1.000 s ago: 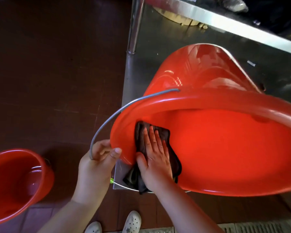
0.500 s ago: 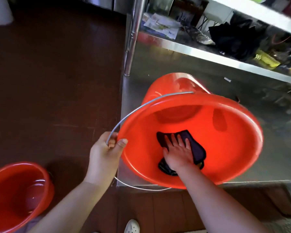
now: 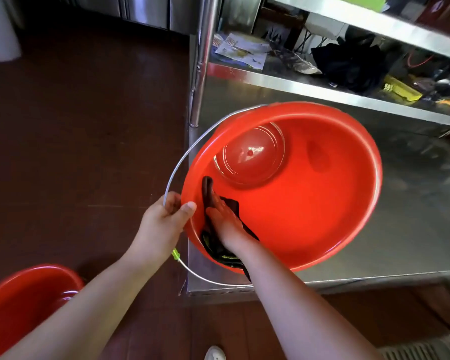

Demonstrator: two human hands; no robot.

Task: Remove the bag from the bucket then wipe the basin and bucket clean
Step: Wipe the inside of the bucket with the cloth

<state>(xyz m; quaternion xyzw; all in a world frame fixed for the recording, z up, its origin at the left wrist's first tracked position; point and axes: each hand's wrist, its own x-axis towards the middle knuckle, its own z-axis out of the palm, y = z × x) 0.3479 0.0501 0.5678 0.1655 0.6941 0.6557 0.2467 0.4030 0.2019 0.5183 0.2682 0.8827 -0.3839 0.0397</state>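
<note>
A large red bucket [image 3: 322, 203] stands tilted toward me on the low steel shelf [image 3: 413, 229], its inside open to view. My left hand [image 3: 166, 219] grips the bucket's rim and its wire handle [image 3: 182, 162] at the left side. My right hand [image 3: 224, 219] lies flat inside the bucket and presses a dark cloth [image 3: 208, 193] against the left inner wall. Part of the cloth hangs over the near rim. A red basin [image 3: 24, 302] sits on the floor at the lower left, partly cut off by the frame.
A steel rack post [image 3: 200, 61] rises just behind the bucket's left side. The shelf above [image 3: 322, 89] holds papers, a shoe and a black bag. Dark brown floor [image 3: 76, 152] spreads to the left. My shoe tip [image 3: 215, 353] shows at the bottom.
The bucket has tipped more upright, so its bottom now shows. My right hand slid the cloth from the middle of the wall to the left side near the rim. My left hand kept its grip.
</note>
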